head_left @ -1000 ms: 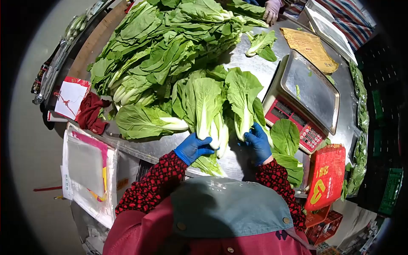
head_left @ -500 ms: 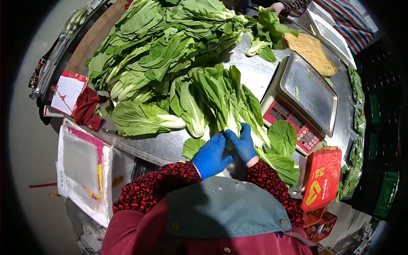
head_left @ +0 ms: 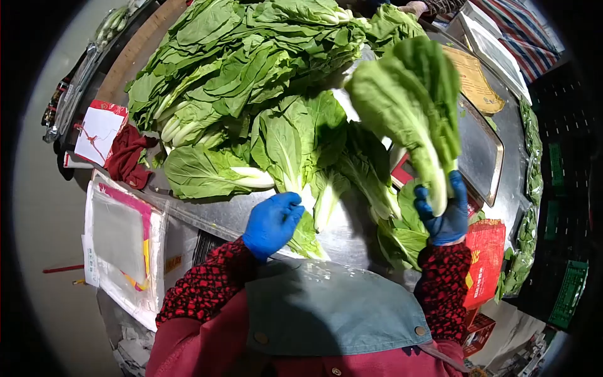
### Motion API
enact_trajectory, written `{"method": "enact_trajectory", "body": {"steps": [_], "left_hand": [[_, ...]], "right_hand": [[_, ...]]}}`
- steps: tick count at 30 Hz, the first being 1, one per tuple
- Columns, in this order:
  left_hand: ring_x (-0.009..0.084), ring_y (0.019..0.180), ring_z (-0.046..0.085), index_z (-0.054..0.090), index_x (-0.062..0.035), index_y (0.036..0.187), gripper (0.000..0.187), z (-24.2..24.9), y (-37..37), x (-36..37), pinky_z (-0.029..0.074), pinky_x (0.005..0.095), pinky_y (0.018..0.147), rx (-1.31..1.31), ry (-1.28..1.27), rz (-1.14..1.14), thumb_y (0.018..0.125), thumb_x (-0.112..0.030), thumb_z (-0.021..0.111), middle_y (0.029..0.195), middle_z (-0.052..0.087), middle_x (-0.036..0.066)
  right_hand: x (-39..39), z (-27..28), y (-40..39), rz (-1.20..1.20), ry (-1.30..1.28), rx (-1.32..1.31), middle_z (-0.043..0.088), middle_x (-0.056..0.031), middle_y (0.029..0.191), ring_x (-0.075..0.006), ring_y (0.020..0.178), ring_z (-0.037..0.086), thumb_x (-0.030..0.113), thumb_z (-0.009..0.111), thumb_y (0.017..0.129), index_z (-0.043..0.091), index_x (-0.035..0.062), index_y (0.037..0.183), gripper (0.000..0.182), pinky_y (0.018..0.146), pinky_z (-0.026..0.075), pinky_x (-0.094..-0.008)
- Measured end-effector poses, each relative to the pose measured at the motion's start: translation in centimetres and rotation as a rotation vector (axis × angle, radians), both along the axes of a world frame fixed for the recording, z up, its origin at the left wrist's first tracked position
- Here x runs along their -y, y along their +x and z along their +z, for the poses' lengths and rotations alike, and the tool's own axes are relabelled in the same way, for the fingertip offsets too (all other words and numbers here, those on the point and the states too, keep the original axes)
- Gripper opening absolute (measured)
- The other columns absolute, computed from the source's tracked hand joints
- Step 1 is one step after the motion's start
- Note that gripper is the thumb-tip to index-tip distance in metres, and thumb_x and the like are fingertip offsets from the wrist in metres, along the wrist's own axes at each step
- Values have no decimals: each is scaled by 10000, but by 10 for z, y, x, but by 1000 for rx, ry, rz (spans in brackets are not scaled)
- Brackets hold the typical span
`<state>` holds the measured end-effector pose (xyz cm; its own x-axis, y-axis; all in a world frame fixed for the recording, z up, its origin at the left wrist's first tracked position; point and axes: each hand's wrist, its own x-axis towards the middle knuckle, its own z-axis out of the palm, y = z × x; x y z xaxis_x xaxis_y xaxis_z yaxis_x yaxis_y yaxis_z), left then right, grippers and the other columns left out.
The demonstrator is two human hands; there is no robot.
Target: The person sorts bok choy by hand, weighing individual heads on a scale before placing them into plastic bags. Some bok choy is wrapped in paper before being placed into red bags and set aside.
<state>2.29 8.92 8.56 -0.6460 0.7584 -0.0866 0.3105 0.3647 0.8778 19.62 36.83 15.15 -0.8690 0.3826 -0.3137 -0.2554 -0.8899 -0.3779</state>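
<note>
My right hand [head_left: 447, 220], in a blue glove, grips a head of bok choy [head_left: 411, 122] by its pale base. The leaves point up and away, over the near-left part of the scale. My left hand [head_left: 270, 226], also gloved in blue, has its fingers curled closed at the white base of another bok choy [head_left: 286, 147] lying on the table. Just below those fingers lies a loose pale leaf [head_left: 304, 239]. Several more heads [head_left: 370, 179] rest between my hands. A bok choy [head_left: 213, 173] lies sideways to the left.
A large heap of greens [head_left: 232, 69] covers the table's far left. On the right are a scale [head_left: 493, 154], a brown paper bag [head_left: 474, 75] and a red packet [head_left: 485, 267]. Plastic bags [head_left: 122, 239] lie at the left edge. Another person's hand [head_left: 414, 9] shows at the top.
My hands have parted. The right has lifted a bok choy off the table and moved right toward the scale; the left has shifted slightly left and up.
</note>
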Motion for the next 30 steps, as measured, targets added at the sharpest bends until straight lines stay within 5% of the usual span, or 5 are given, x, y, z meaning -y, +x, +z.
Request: {"method": "enact_trajectory", "body": {"steps": [9,13,15,20,30], "left_hand": [[415,775,603,355,-16,1221,653,-56,-16,-13,484,461,670,-281,-284,186,785,-358,700,941,587,253],[207,659,590,389,-39,1203,605,-64,-16,-23,484,316,604,-241,-157,299,742,-177,756,761,557,96],[163,638,559,360,-37,1196,554,-74,-16,-23,478,279,606,179,123,423,768,-49,711,808,549,98],[84,659,493,380,-38,1149,502,-50,3,-35,463,218,603,589,425,529,764,37,694,781,490,24],[177,945,601,517,-66,1151,315,-58,20,-14,514,341,831,1311,361,422,872,-155,634,1075,599,59]], "right_hand": [[-180,-13,49,-624,1337,842,617,-84,1057,-216,786,644,215,677,839,443,55,1281,525,579,509,-276],[-169,-52,75,-348,2285,1749,523,-239,1226,-368,1129,520,393,700,786,430,-8,1313,715,952,403,-415],[-105,-35,44,-614,2481,1210,534,-219,1184,-334,1074,541,311,689,815,494,-8,1241,566,929,413,-415],[70,-64,-39,106,1395,513,585,-82,983,-147,718,563,165,776,727,537,9,1171,528,627,481,-256],[122,-110,-69,283,1519,563,533,-94,680,-195,603,518,160,723,742,589,16,807,206,565,436,-313]]}}
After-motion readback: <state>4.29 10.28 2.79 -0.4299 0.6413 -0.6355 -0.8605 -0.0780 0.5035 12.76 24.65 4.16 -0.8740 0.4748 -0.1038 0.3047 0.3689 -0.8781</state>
